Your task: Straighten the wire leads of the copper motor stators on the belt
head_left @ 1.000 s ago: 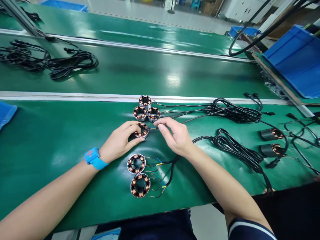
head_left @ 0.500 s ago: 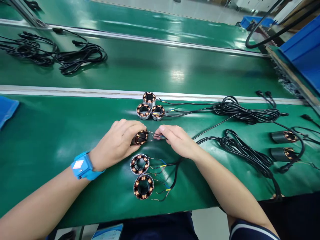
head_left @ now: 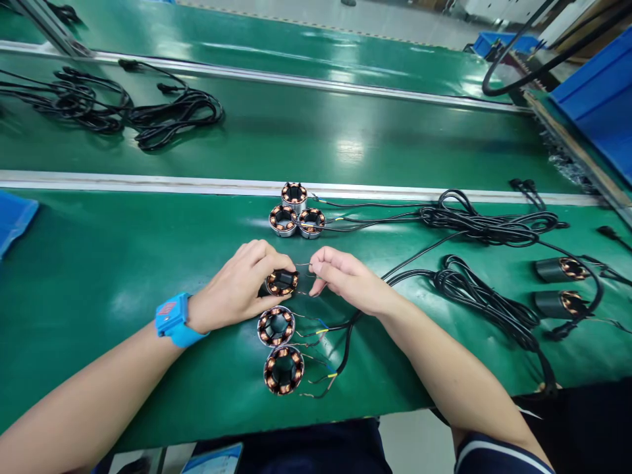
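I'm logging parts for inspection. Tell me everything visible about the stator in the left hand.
The stator is a small metal ring with copper-coloured coils around its inside and a dark centre. The left hand holds it, tilted on edge, over the green table. Thin leads run from it to the right hand, which pinches them.

Green worktop (head_left: 123, 263) under the left hand (head_left: 237, 289) and right hand (head_left: 350, 280). Pale metal rail (head_left: 148, 183) just beyond them, running left to right. Past it, a second green lane (head_left: 257, 125) with overhead-light glare (head_left: 348, 151), another rail (head_left: 296, 76), then a third green lane (head_left: 222, 33). Grey floor (head_left: 395, 26) farthest off. Blue bin (head_left: 597, 99) far right of the right hand. Blue tray edge (head_left: 14, 217) far left of the left hand.
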A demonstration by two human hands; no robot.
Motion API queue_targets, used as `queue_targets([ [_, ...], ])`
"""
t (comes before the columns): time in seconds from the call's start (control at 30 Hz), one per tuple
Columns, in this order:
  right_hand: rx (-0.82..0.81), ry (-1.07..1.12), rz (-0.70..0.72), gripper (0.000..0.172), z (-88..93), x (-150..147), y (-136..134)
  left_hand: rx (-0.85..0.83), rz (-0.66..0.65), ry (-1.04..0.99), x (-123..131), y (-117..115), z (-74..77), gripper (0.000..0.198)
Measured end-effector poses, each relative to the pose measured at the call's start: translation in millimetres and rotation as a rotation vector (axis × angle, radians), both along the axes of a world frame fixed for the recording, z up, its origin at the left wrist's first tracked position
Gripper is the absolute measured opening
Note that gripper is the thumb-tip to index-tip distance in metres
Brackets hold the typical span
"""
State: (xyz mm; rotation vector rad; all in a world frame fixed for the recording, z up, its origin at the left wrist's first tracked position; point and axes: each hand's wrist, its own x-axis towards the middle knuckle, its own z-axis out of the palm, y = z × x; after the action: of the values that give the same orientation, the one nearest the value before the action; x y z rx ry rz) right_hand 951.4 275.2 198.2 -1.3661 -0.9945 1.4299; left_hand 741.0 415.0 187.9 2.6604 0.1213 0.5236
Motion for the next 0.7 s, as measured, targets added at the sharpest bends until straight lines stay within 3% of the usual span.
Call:
queue_targets([
  [0.13,-0.034,0.087,0.116,0.03,-0.6,3.5,-2.2,-0.197,-0.039,0.102,-2.5,4.4,2.2,0.023],
  [0.2,-0.046,0.055,0.186,0.026,2.3,7.2,-5.0,-0.358,-0.111,0.194,-6.9,10.4,4.0,0.034],
  [0.27,0.039,-0.116,0.135,0.024,6.9,12.9,-7.7,-0.502,-0.138,0.215,-9.9,18.8,5.3,0.055],
  [0.3,0.123,-0.236,0.048,0.022,9.3,16.3,-8.4,-0.528,-0.083,0.18,-9.5,23.5,5.3,0.062],
  [0.4,0.401,-0.559,-0.285,0.016,13.0,26.4,-5.9,-0.388,0.227,0.063,2.9,38.2,1.3,0.063],
  [0.47,0.519,-0.681,-0.385,0.016,12.2,30.8,-1.2,-0.263,0.313,0.057,18.1,47.1,-5.0,0.059],
  [0.6,0.683,-0.851,-0.334,0.018,6.1,29.2,10.3,-0.201,0.279,0.014,41.5,56.2,-19.0,0.036],
  [0.7,0.827,-0.941,-0.256,0.021,0.5,22.2,19.3,-0.227,0.178,-0.016,40.1,53.3,-21.1,0.029],
])
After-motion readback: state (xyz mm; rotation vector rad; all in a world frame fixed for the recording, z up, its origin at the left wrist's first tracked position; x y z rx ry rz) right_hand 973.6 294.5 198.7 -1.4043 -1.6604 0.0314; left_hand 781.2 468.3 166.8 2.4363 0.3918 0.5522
